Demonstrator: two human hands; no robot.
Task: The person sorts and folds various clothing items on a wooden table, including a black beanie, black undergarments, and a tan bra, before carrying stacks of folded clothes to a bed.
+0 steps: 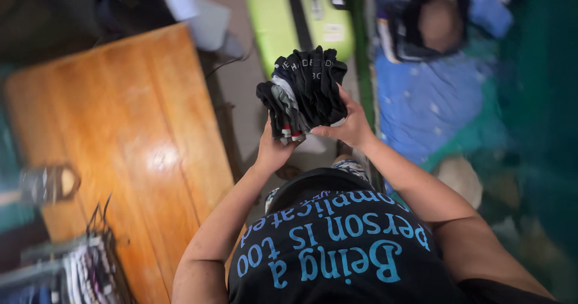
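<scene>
Item 1: bundle of dark socks (306, 93), black and grey with a few red and white edges, packed side by side in a fan. Held in the air right of the wooden table (120, 153), above a strip of bare floor.

Item 2: left hand (272, 150), beneath the bundle, fingers curled up around its lower end, closed on it.

Item 3: right hand (352, 126), on the side of the bundle away from the table, thumb and fingers pressed into it, also closed on it.

Item 4: green suitcase (301, 15), beyond the bundle, past the table's far right corner.

Item 5: blue bedding (427, 99), well right of the table.

Step in hand, as judged: gathering and squaring the bundle. Next move calls for both grips kept tight so no sock slips from the fan.
</scene>
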